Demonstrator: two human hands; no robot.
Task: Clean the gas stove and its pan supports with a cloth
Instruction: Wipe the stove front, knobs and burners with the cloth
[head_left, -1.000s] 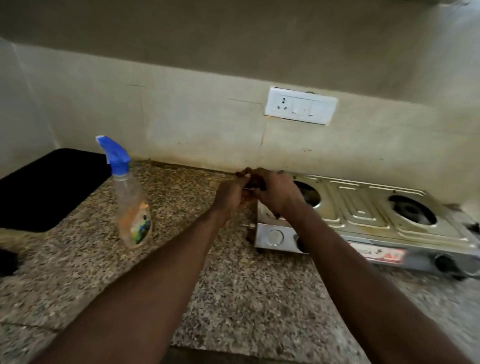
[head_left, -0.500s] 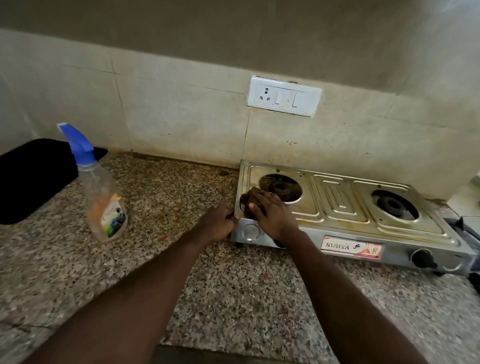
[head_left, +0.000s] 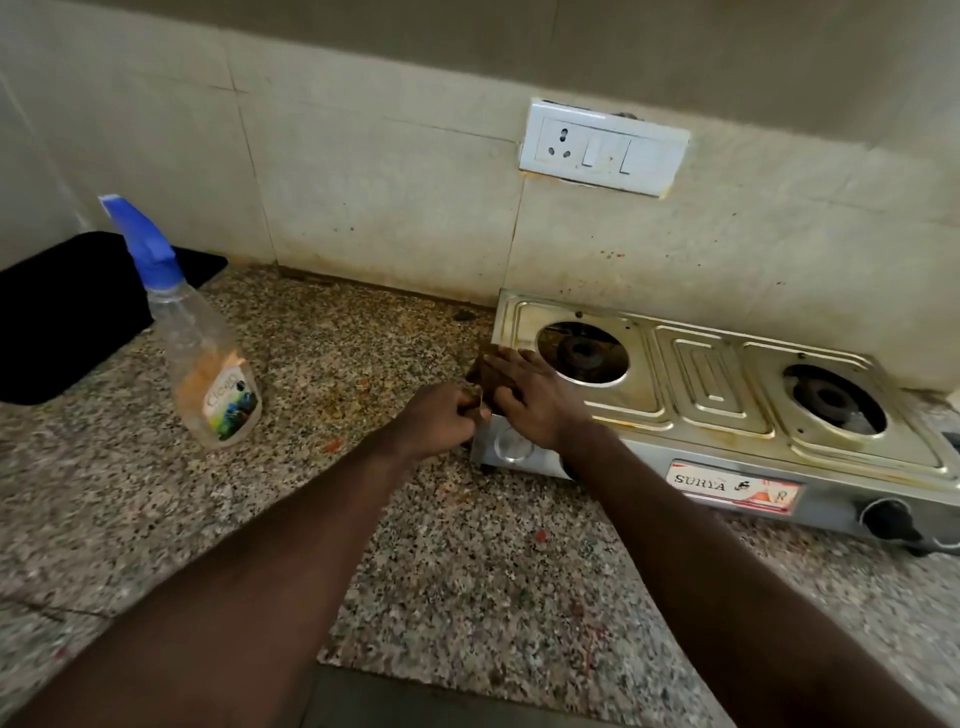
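Most of the cloth (head_left: 484, 370) is hidden under my right hand (head_left: 524, 397); only a dark brown edge shows past my fingertips, at the front left corner of the gas stove (head_left: 727, 415). My right wrist covers part of the stove's front panel. The stove's right end and the black object (head_left: 62, 312) at the far left are both cut off by the frame, and I cannot tell what that black object is.

My right fingers (head_left: 511, 364) lie straight and close together, pressing flat on the cloth beside the left burner hole (head_left: 582, 353). My left hand (head_left: 441, 422) sits just against the stove's left front corner with its fingers curled in tight. Whether they pinch the cloth's edge or the metal rim, I cannot tell.

The stove top is thin pressed steel, yellowed and streaked, with raised rectangular ribs between two round burner openings; the right burner hole (head_left: 834, 400) shows a dark ring inside. A red and white label (head_left: 735, 488) reads SURYA, and a black knob (head_left: 883, 517) sits to its right. The counter (head_left: 467, 561) is speckled granite. A clear plastic spray bottle (head_left: 208, 364) with a blue trigger stands well left of my hands. A white socket plate (head_left: 602, 150) sits on the stained tile wall (head_left: 363, 197).
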